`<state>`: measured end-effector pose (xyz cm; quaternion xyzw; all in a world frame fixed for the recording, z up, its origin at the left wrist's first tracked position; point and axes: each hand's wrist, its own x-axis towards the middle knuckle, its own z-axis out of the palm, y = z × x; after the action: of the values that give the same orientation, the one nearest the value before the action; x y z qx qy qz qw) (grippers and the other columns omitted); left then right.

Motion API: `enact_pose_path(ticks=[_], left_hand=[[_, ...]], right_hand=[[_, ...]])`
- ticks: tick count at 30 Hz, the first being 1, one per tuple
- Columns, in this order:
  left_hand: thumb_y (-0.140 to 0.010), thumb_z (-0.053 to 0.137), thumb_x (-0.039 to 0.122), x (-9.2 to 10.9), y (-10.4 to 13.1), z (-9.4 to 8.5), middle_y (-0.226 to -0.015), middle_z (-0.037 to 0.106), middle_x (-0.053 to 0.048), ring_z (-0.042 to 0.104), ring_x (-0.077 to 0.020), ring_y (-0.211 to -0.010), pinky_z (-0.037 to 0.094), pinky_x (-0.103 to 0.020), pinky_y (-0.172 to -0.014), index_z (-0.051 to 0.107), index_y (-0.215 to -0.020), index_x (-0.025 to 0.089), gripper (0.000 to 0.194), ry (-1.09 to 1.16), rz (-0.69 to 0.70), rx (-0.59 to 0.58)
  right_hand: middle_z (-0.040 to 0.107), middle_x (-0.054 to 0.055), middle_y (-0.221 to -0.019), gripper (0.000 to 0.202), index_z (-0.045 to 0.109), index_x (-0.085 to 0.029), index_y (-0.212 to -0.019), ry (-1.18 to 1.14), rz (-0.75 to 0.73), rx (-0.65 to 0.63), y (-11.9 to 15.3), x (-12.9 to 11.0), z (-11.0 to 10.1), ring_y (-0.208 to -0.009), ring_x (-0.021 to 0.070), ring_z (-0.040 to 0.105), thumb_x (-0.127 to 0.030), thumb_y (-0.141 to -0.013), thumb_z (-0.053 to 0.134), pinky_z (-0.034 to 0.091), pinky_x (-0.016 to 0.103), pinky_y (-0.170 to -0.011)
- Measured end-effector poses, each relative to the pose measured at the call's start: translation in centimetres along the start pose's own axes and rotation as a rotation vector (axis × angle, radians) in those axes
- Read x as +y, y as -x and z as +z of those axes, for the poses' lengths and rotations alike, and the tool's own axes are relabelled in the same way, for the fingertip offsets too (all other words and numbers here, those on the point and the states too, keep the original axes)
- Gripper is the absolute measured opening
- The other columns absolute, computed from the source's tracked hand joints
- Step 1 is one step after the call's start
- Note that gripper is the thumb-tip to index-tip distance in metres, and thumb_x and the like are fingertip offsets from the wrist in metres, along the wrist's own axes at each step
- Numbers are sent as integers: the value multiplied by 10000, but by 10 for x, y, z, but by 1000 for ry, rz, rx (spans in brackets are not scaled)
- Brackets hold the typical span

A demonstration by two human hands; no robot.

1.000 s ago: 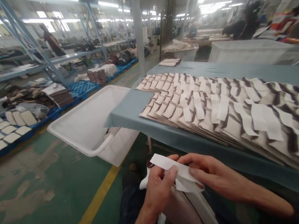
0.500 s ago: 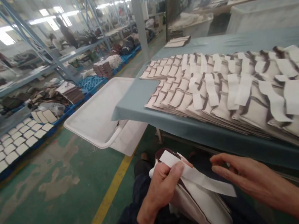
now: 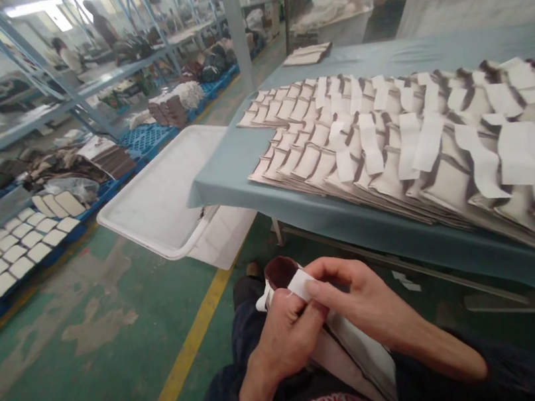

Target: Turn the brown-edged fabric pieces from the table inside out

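Over my lap lies a long cream fabric piece (image 3: 358,354) with a dark seam line and a dark brown lining (image 3: 282,270) at its far end. My left hand (image 3: 285,335) is closed round that upper end, thumb on top. A white strip (image 3: 301,284) lies across the fabric between my hands. My right hand (image 3: 362,297) pinches the strip's edge between thumb and forefinger, beside my left fingers. The rest of the strip is hidden behind my hands.
A blue-green covered table (image 3: 223,173) stands ahead, bearing rows of cream pieces (image 3: 312,160), several topped with white strips (image 3: 410,145). A white plastic bin (image 3: 147,205) sits under its left corner. Pallets with stacked pieces (image 3: 9,256) line the left; a yellow line (image 3: 186,367) crosses the floor.
My right hand has come in from the right, where it was off the fabric, and now pinches the white strip. My left hand keeps its hold. The view has tilted down a little.
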<state>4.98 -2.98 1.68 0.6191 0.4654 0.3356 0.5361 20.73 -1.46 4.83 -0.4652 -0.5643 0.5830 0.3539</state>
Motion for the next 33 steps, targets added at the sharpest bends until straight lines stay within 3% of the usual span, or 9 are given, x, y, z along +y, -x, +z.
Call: enact_pose_path(ticks=[8, 15, 21, 25, 27, 29, 33], left_hand=[[-931, 588, 518, -1, 1, 1, -551, 458, -14, 457, -153, -629, 372, -251, -551, 611, -562, 147, 524, 27, -21, 6], [-952, 495, 456, -4, 0, -1, -584, 357, 20, 336, -111, -563, 255, -275, -538, 443, -581, 178, 467, 23, -35, -81], [-974, 462, 512, -4, -1, -1, -597, 338, 26, 305, -106, -566, 221, -281, -533, 409, -612, 186, 490, 51, -77, -107], [-970, 480, 484, -2, -1, -2, -626, 427, 2, 387, -122, -597, 277, -271, -544, 465, -639, 177, 452, 58, -48, -86], [-968, 491, 470, -2, -1, -2, -638, 448, -4, 415, -128, -614, 296, -267, -552, 488, -645, 172, 440, 52, -49, -74], [-967, 491, 468, -5, -1, -2, -621, 426, 1, 405, -127, -608, 291, -265, -548, 501, -638, 168, 446, 49, -60, -68], [-961, 505, 490, -11, -2, -2, -592, 395, 6, 378, -126, -593, 289, -268, -550, 514, -596, 163, 490, 40, -42, -48]], right_hand=[[642, 7, -695, 349, 641, -174, -701, -119, 37, -18, -9, 3, 12, -652, 136, 540, -468, -887, 650, 466, 265, -654], [580, -6, -662, 399, 654, -163, -726, -151, 137, 49, -13, 10, 13, -592, 117, 471, -547, -827, 696, 398, 244, -555], [644, 17, -726, 424, 678, -163, -783, -184, 84, 78, -17, 12, 12, -654, 137, 545, -583, -834, 706, 450, 260, -621], [751, 73, -938, 512, 708, -178, -1002, -206, 82, 88, -20, 13, 9, -822, 198, 669, -668, -867, 648, 523, 311, -747], [764, 80, -980, 498, 719, -186, -1018, -136, 59, 90, -20, 13, 6, -891, 222, 684, -656, -900, 605, 526, 337, -804], [754, 68, -905, 427, 734, -183, -917, -6, 34, 66, -19, 14, 4, -866, 223, 670, -587, -914, 597, 507, 342, -795], [732, 49, -857, 264, 715, -183, -830, 155, 32, 90, -13, 14, 4, -843, 220, 646, -431, -871, 635, 478, 353, -801]])
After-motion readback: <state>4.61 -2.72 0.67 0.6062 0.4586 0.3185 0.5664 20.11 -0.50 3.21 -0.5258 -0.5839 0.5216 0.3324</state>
